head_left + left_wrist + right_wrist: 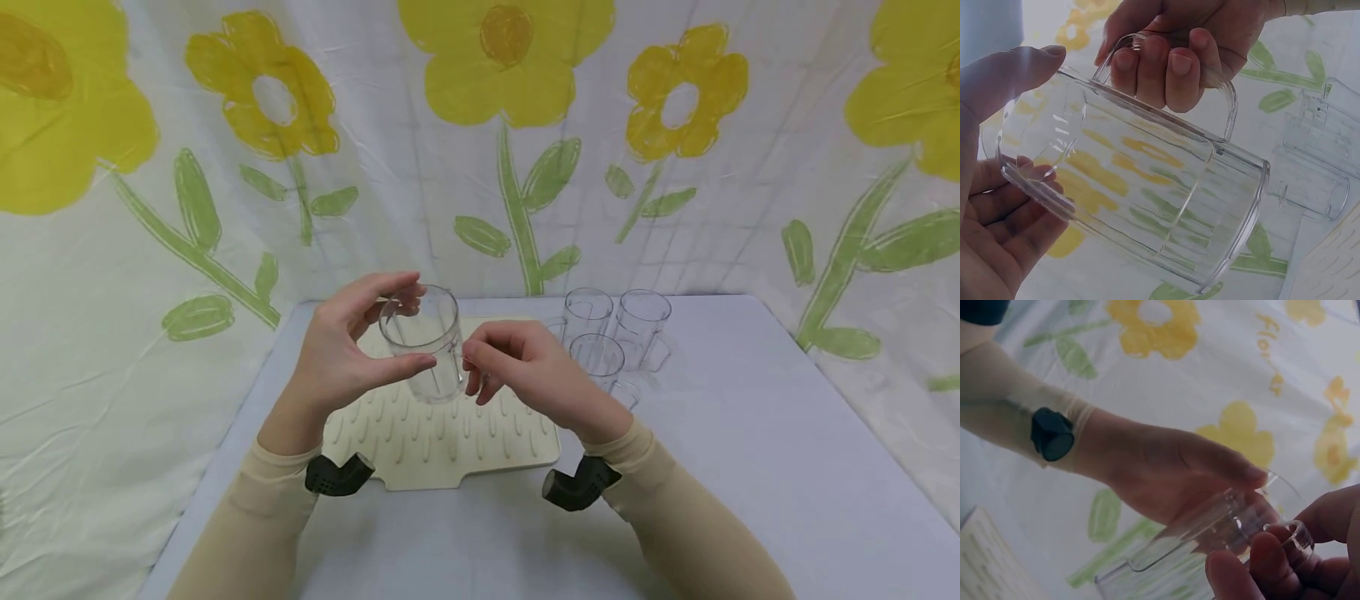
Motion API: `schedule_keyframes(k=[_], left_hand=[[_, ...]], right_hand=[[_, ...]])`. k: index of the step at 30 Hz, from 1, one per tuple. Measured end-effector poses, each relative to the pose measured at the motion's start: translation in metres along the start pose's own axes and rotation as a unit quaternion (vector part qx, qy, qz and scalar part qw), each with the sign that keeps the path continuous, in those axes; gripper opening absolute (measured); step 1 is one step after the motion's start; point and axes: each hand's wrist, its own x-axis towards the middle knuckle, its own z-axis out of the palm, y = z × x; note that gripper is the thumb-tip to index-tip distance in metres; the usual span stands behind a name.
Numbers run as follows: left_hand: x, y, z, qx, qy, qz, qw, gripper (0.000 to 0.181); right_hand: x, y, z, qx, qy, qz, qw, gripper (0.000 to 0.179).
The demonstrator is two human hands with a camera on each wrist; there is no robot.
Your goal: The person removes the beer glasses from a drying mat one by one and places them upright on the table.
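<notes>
A clear mug [431,379] is held up over a cream-coloured ridged board [423,473], slightly tilted in the head view. My left hand [347,340] grips it near the rim, with the thumb on the near side and the fingers round the far side. Fingers of my right hand [534,367] are curled through the mug's handle [1230,103], as the left wrist view shows. In the right wrist view, the right hand [1291,569] is partly cut off by the frame edge. Nothing is visible inside the mug.
Three more clear handled mugs stand grouped on the white table [720,467], right of the board: a back left mug [588,310], a back right mug [642,321] and a front mug [597,357]. A flower-patterned white curtain [390,208] hangs behind the table.
</notes>
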Motion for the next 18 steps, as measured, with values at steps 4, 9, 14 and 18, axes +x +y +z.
schedule_keyframes(k=[4,9,14,18], left_hand=[[0.001,-0.003,-0.002,-0.024,0.000,0.006,0.9997,0.088],[0.002,-0.011,-0.005,-0.057,0.011,0.004,0.9983,0.074],[0.000,-0.023,-0.016,-0.096,0.043,-0.021,0.9942,0.058],[-0.002,-0.034,-0.031,-0.116,0.075,-0.060,0.9885,0.050]], right_hand=[[-0.004,-0.004,-0.005,0.007,0.017,0.007,0.9998,0.026],[-0.019,-0.006,-0.022,0.022,0.052,0.017,0.9983,0.027],[-0.040,-0.013,-0.051,0.003,0.094,0.019,0.9954,0.031],[-0.057,-0.016,-0.073,-0.018,0.131,0.025,0.9909,0.034]])
